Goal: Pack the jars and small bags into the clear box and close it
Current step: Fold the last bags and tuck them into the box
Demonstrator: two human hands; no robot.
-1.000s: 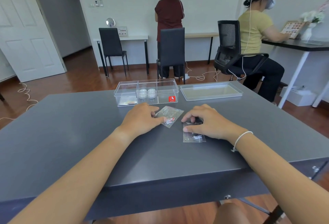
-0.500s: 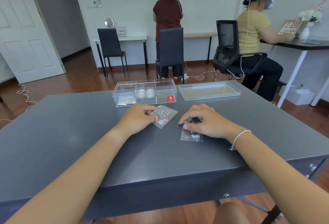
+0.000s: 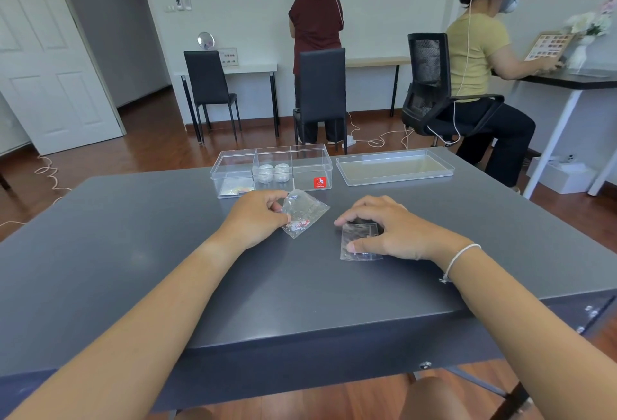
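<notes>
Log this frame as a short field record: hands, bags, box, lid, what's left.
left hand: pinching a bag with pink and white beads, its far end lifted off the table
right hand: fingers pressing a second bag flat on the table
box: clear, open, three compartments
left compartment: one small bag already inside
middle compartment: two jars
right compartment: looks empty; red sticker on the front wall
lid: lying right of the box, off
left to do: two bags in, lid on
</notes>
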